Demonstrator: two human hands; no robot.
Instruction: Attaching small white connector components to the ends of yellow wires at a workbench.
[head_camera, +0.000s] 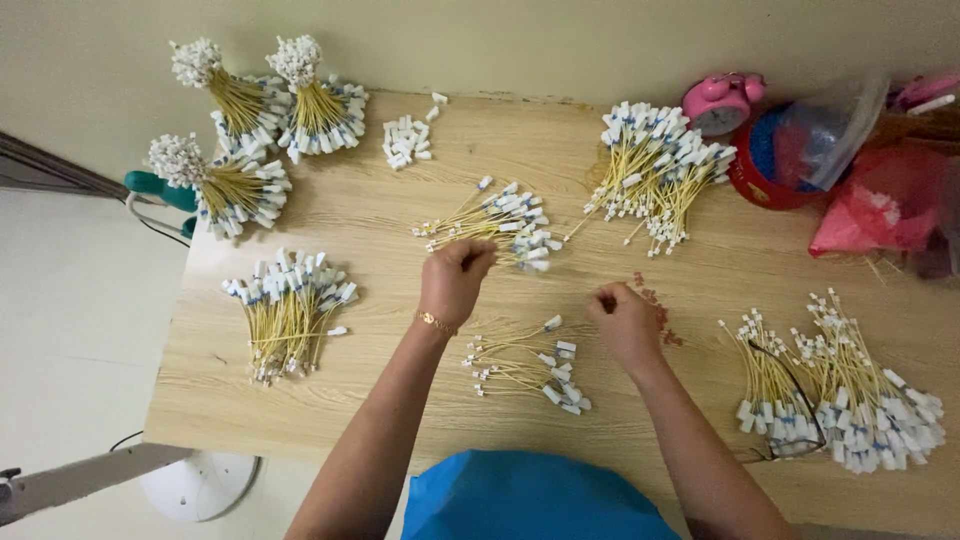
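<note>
On wooden table (400, 400) against pale wall, yellow cable piles all round. Centre-far loose cable bundle (495, 222): long axis left-right, white plug ends right. Left hand (455, 282) pinches its near edge; right hand (625, 322) curled on table, grip unclear.

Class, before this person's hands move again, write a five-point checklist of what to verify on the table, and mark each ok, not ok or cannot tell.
1. Left hand on the loose cable pile: ok, fingers touch it.
2. Left hand's grip closed on a cable: cannot tell.
3. Right hand holding something: cannot tell, fingers curled.
4. Small red pieces beside the right hand: ok.
5. Sorted small pile lies between the hands, apart from the others: ok.
</note>
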